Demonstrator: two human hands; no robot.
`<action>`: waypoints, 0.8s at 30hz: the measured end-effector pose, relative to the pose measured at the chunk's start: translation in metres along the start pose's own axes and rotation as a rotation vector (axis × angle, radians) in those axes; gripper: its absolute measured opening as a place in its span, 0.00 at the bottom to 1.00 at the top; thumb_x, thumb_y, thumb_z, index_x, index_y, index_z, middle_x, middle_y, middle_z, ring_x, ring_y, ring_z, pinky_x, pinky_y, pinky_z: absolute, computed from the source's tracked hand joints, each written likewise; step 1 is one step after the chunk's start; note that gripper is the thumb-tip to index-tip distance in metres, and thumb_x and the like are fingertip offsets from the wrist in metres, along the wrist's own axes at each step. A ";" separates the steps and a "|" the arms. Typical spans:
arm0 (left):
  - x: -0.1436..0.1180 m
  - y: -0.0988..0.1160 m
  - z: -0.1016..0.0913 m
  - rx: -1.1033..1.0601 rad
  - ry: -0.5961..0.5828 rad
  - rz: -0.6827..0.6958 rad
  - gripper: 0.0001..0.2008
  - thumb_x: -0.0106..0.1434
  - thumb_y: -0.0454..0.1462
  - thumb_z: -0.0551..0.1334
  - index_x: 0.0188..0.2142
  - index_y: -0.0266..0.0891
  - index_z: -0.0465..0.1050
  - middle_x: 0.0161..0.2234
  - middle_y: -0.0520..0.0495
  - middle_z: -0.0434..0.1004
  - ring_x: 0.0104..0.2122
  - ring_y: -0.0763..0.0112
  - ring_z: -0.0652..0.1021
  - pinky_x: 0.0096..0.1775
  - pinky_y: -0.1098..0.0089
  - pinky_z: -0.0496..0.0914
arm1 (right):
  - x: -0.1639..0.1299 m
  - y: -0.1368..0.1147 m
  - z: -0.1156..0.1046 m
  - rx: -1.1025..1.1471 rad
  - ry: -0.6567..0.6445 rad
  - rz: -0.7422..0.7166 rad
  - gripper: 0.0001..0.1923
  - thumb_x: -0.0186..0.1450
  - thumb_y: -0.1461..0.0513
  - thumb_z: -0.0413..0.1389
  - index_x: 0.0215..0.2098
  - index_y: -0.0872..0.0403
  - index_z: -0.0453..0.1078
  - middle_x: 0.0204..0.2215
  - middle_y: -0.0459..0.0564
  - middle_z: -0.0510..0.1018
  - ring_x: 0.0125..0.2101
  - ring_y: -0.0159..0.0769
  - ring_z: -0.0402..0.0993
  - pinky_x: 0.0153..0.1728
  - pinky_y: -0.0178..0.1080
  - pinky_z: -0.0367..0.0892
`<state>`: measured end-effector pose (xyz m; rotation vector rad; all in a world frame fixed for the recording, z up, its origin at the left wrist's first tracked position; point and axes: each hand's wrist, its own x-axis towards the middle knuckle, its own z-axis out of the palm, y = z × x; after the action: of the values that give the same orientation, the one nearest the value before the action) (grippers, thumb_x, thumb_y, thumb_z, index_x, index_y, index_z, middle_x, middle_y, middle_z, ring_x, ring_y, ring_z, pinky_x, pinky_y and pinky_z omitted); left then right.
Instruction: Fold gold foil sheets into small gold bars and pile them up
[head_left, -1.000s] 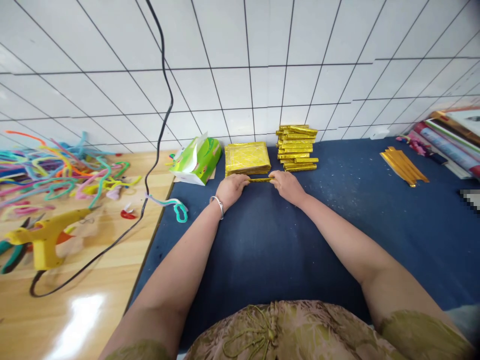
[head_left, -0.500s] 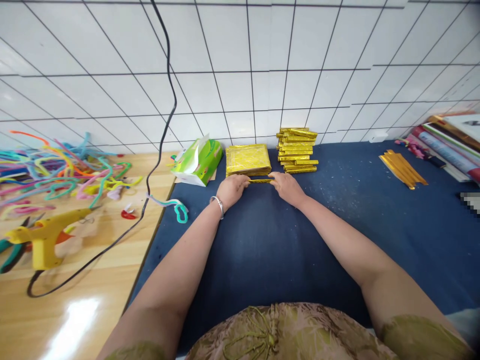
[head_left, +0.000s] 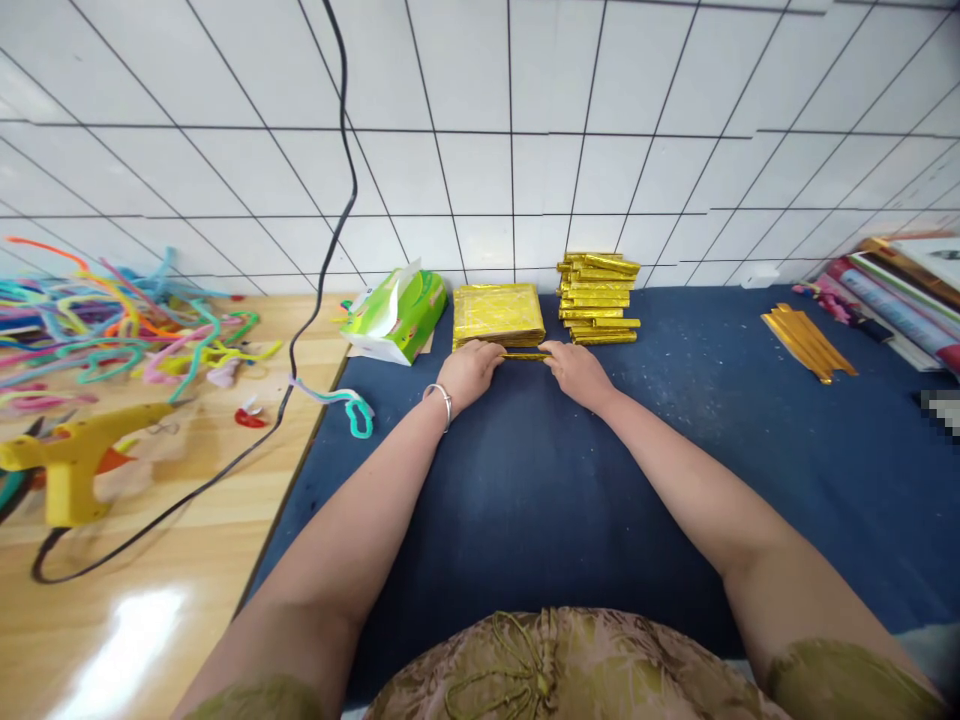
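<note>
My left hand (head_left: 471, 372) and my right hand (head_left: 577, 375) each pinch one end of a narrow gold foil paper strip (head_left: 525, 355), which lies level between them. Just behind it is a stack of gold foil paper sheets (head_left: 498, 312), partly covered by my left fingers at its front edge. Beyond my right hand rises a pile of folded gold foil strips (head_left: 598, 298), laid across each other. My fingertips hide the strip's two ends.
A green tissue pack (head_left: 397, 312) stands left of the sheets. Pipe cleaners (head_left: 112, 320) and a yellow glue gun (head_left: 79, 465) with a black cord (head_left: 326, 260) occupy the wooden surface. Flat gold strips (head_left: 808, 342) and stacked books (head_left: 892, 290) lie right on the dark blue mat (head_left: 540, 520).
The view has shifted slightly. Both hands keep hold of the strip's ends, and it looks a little thinner and flatter now. The stack and pile stay as they were.
</note>
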<state>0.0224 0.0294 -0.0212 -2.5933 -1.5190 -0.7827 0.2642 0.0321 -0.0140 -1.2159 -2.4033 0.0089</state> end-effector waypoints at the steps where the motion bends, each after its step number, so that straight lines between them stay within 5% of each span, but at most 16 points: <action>1: 0.000 0.000 0.000 0.001 0.005 0.000 0.12 0.67 0.38 0.53 0.43 0.40 0.73 0.38 0.44 0.76 0.41 0.65 0.74 0.45 0.67 0.69 | 0.000 0.000 0.000 0.003 0.001 0.006 0.15 0.69 0.61 0.45 0.53 0.55 0.63 0.41 0.54 0.76 0.39 0.40 0.71 0.43 0.40 0.61; 13: 0.001 0.003 -0.007 -0.089 0.152 0.009 0.12 0.67 0.37 0.52 0.45 0.41 0.73 0.40 0.46 0.77 0.41 0.66 0.74 0.45 0.66 0.69 | 0.002 0.004 0.005 -0.063 0.047 -0.048 0.14 0.70 0.60 0.44 0.47 0.55 0.69 0.38 0.53 0.76 0.40 0.40 0.68 0.44 0.41 0.60; 24: -0.003 0.005 -0.010 -0.259 0.165 -0.046 0.10 0.66 0.38 0.55 0.43 0.42 0.74 0.42 0.47 0.78 0.44 0.67 0.75 0.47 0.65 0.70 | 0.000 0.003 0.000 -0.041 0.111 -0.085 0.14 0.69 0.60 0.47 0.45 0.52 0.73 0.37 0.52 0.75 0.39 0.39 0.66 0.44 0.42 0.60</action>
<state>0.0218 0.0217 -0.0124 -2.5904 -1.5252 -1.2413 0.2664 0.0335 -0.0144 -1.1014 -2.3664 -0.1304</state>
